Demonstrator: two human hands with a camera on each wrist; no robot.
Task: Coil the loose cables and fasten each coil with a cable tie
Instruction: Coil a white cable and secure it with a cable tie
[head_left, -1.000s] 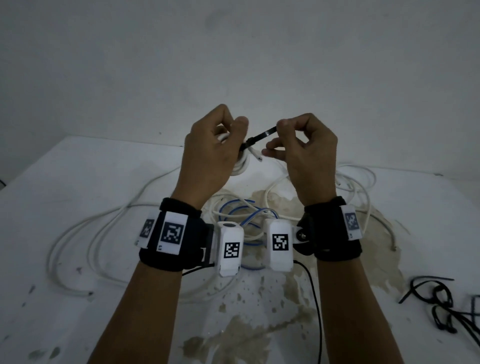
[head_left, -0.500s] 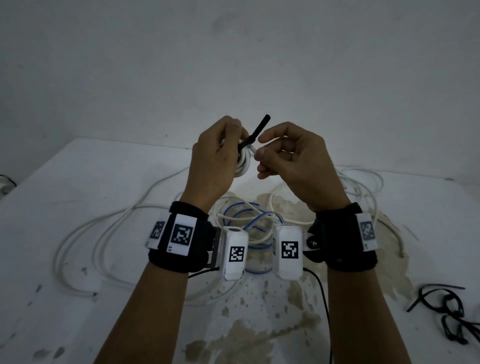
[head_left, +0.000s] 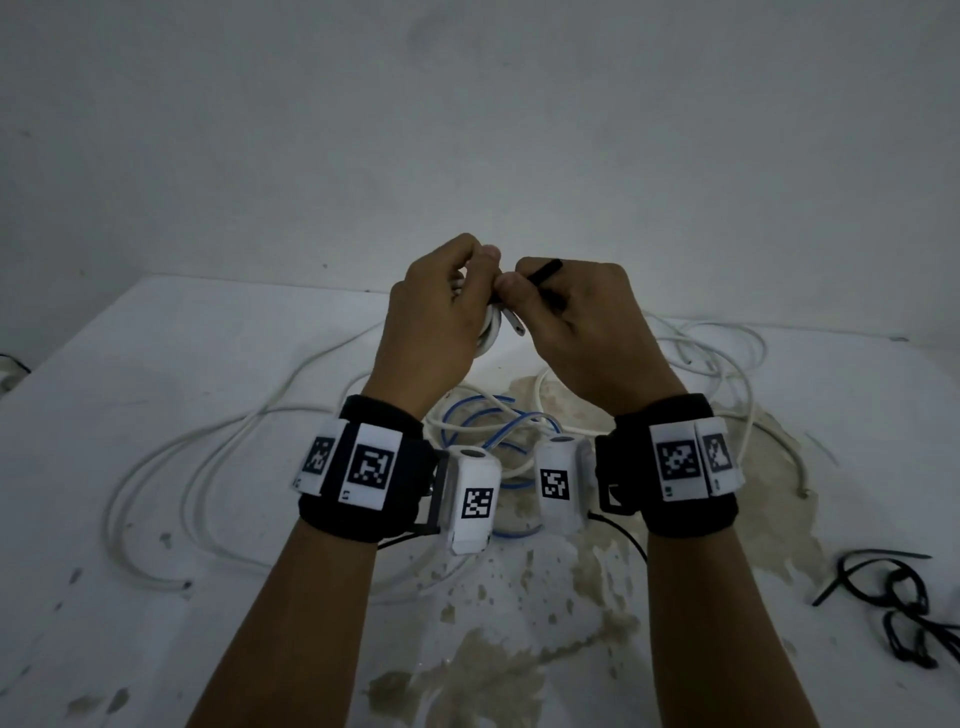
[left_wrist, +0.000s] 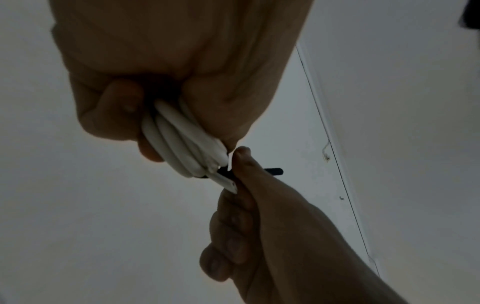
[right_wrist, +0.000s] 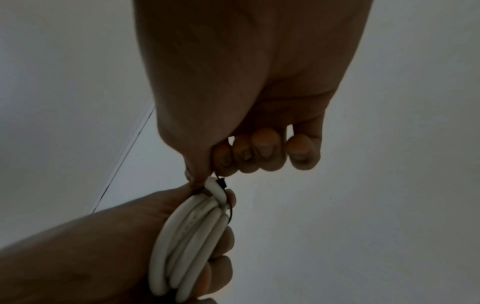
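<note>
My left hand (head_left: 441, 306) grips a small coil of white cable (head_left: 491, 332), held up above the table; the same coil (left_wrist: 182, 142) (right_wrist: 192, 232) fills both wrist views. A black cable tie (head_left: 545, 270) is looped round the coil. My right hand (head_left: 566, 312) pinches the tie close to the coil, and the tie's free tail (left_wrist: 272, 171) sticks out past my right fingers. The tie's black head (right_wrist: 222, 182) sits against the coil's top. A short cable end (head_left: 514, 326) pokes out below my thumbs.
Long loose white cables (head_left: 171, 467) sprawl over the stained white table (head_left: 156, 649), left and far right. A blue-and-white cable (head_left: 488, 415) lies under my wrists. Several black cable ties (head_left: 893, 597) lie at the table's right edge. A wall stands behind.
The tie's tail, pointing up half a second ago, now lies in my right hand's pinch. Both hands have closed together at the coil.
</note>
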